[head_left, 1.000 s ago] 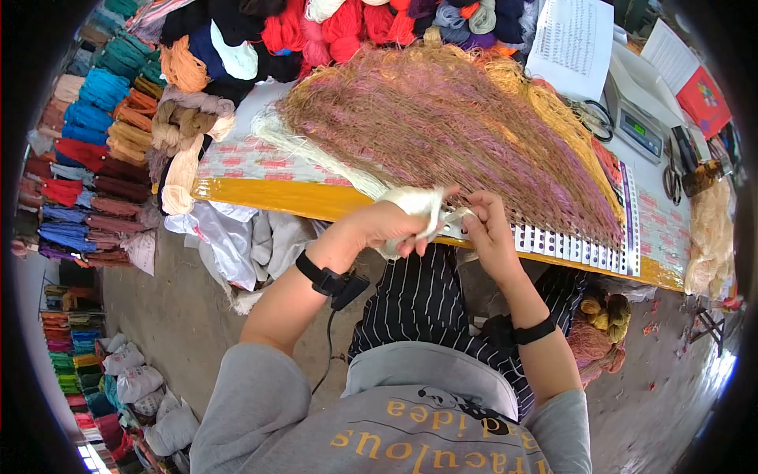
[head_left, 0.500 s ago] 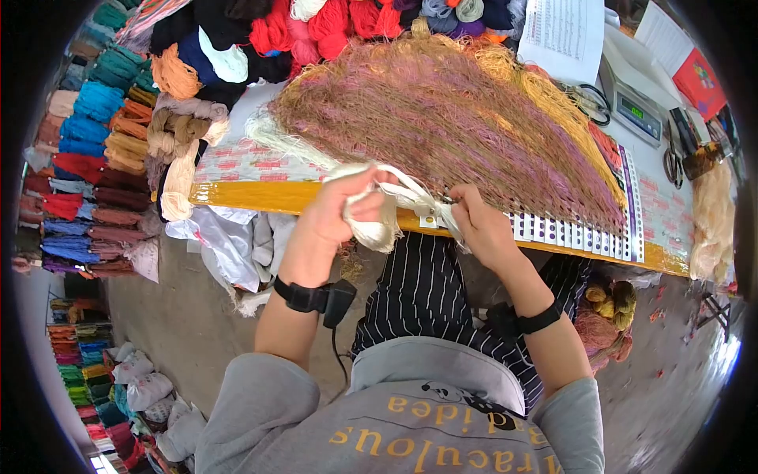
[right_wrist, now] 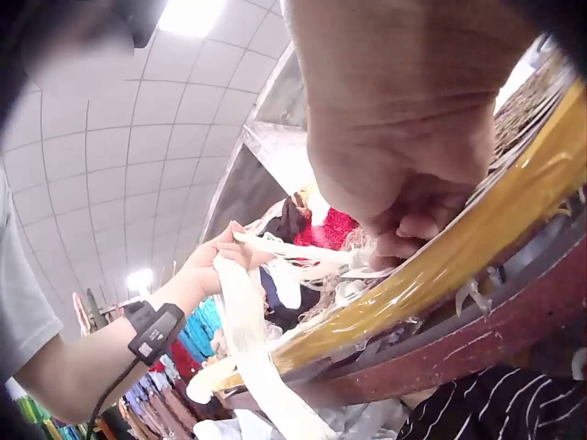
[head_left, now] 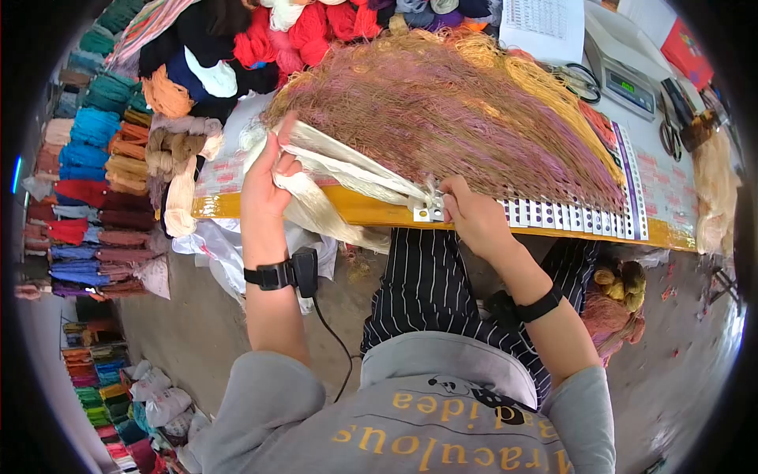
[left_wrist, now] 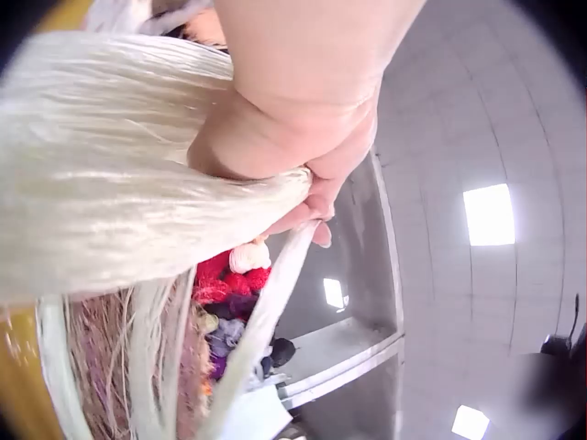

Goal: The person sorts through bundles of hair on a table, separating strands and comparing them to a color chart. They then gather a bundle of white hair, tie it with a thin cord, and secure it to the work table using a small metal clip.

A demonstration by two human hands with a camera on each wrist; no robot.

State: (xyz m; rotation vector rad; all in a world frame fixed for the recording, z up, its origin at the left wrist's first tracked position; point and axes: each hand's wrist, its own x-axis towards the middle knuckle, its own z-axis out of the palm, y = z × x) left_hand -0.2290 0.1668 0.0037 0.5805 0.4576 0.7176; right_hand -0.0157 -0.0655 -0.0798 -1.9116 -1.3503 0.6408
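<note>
Raised at the left of the table edge, my left hand [head_left: 267, 186] grips a hank of white yarn [head_left: 316, 207]. Part of the hank hangs below the hand in a thick loop, and taut strands [head_left: 359, 170] run right to a holed white card strip [head_left: 421, 214]. Where they meet the strip, the strands bunch in a small knot. My right hand [head_left: 476, 219] pinches that strip beside the knot, fingers curled at the table's front edge. In the left wrist view the white yarn [left_wrist: 101, 174] spreads broad beside the palm. The right wrist view shows the right fingertips [right_wrist: 390, 252] close over the taped edge.
Mixed brown, purple and yellow yarns [head_left: 426, 110] cover the table, their ends along a row of holed strips [head_left: 568, 215]. Scissors [head_left: 671, 138], a digital scale [head_left: 624, 83] and a printed sheet [head_left: 542, 28] lie at the right. Coloured skeins [head_left: 106, 162] hang at the left.
My left hand has moved left and away from my right hand, drawing the white yarn out into a long stretch. My right hand stays at the table edge by the strip.
</note>
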